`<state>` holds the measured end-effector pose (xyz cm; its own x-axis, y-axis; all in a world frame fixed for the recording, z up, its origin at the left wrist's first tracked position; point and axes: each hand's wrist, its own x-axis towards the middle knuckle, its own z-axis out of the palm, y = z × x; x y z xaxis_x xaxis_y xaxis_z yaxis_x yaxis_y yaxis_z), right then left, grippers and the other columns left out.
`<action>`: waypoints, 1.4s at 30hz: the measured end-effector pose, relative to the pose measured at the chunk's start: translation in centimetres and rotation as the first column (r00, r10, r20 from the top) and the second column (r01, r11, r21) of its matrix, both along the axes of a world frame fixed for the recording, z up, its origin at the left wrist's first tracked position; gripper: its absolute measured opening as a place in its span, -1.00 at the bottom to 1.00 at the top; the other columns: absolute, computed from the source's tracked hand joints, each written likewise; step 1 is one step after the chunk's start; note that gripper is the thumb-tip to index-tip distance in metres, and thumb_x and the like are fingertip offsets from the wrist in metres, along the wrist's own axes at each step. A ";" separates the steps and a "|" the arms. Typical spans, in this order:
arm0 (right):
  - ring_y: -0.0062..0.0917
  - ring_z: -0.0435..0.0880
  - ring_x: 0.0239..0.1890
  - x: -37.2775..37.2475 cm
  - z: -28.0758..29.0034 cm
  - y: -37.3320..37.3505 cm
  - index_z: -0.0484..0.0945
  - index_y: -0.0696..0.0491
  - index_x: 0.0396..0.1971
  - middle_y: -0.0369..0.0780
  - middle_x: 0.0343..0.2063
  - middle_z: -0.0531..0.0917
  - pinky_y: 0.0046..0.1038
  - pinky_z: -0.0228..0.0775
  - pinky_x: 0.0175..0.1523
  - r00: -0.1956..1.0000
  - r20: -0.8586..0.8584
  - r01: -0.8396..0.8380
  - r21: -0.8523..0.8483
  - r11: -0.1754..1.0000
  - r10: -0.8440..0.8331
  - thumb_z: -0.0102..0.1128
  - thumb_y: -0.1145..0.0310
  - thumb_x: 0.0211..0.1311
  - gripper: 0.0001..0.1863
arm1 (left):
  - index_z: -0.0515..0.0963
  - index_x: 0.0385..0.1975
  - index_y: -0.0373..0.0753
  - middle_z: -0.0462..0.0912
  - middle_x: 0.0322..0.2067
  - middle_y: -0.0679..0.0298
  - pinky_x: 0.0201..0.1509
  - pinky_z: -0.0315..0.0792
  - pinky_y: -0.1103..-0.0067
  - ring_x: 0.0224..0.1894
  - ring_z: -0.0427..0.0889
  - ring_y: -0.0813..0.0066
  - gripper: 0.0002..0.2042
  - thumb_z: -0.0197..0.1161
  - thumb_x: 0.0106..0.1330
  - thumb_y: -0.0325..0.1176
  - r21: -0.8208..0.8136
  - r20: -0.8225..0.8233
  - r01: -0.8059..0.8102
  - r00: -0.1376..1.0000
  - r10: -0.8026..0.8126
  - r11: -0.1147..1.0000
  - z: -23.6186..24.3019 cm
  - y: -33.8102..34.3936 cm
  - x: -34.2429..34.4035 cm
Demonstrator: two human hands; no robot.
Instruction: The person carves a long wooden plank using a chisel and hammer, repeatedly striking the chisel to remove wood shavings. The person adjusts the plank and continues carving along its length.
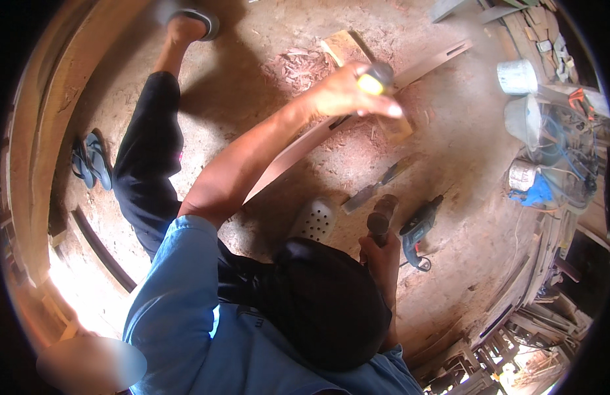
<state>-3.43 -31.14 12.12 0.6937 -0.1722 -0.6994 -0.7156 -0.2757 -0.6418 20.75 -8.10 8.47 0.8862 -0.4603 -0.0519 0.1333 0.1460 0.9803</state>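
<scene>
My left hand (348,92) is closed around a black-and-yellow tool handle (374,80), smeared by motion; its working end is hidden. Below that hand runs a long narrow wooden beam (288,161), with a slot cut near its far end and another dark slot near my wrist. It rests across short wooden blocks (344,47). Lower down, my right hand (382,257) grips a mallet (384,207) with a brown cylindrical head. On the floor just beyond the mallet lies a flat-bladed tool (371,191), and to its right a dark green power drill (420,227).
Wood shavings (295,71) litter the floor around the beam. A light clog (315,220) is near my knee, and flip-flops (92,161) lie at left. Along the right stand a white bucket (517,77), a grey bucket (522,122), cables and scrap wood. Large planks (61,85) line the left.
</scene>
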 end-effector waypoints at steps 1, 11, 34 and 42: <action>-0.66 0.53 -0.62 0.3 0.2 0.0 0.50 0.15 -0.38 -0.30 -0.60 0.57 -0.53 0.37 -0.51 0.999 0.013 -0.033 -0.018 0.999 0.033 0.31 0.44 0.11 -0.84 | 0.58 -0.36 -0.15 0.63 -0.49 0.40 -0.42 0.55 0.73 -0.42 0.64 0.67 -0.73 0.59 0.15 -0.25 0.078 -0.033 0.063 0.998 -0.060 0.995 0.1 -0.5 -0.4; -0.66 0.50 -0.61 9.1 11.9 -2.5 0.55 0.09 -0.24 -0.33 -0.58 0.54 -0.54 0.46 -0.47 0.395 0.898 -0.224 -0.113 0.968 0.196 0.31 0.48 0.23 -0.86 | 0.63 -0.17 -0.18 0.70 -0.35 0.43 -0.09 0.56 0.49 -0.24 0.64 0.58 -0.71 0.51 0.13 -0.36 0.249 0.161 0.272 0.935 -0.316 0.930 -0.6 -0.4 -2.6; -0.53 0.50 -0.52 10.8 18.5 -3.0 0.47 0.16 -0.21 -0.25 -0.52 0.48 -0.53 0.39 -0.40 0.619 0.780 -0.071 -0.066 0.995 0.096 0.20 0.45 0.32 -0.86 | 0.51 0.21 -0.20 0.62 0.06 0.12 0.21 0.54 0.34 0.07 0.62 0.22 -0.41 0.52 0.17 -0.23 0.347 0.099 0.331 0.917 -0.386 0.877 -2.0 -0.6 -2.6; -0.63 0.28 -0.67 11.9 20.0 -2.4 0.33 0.07 -0.30 -0.28 -0.63 0.32 -0.52 0.30 -0.52 0.250 0.968 -0.113 0.020 0.993 0.009 0.07 0.46 0.37 -0.90 | 0.55 0.07 -0.24 0.63 -0.06 0.09 0.20 0.60 0.32 0.00 0.64 0.26 -0.55 0.49 0.20 -0.27 0.393 -0.019 0.191 0.980 -0.200 0.899 2.2 -3.0 0.2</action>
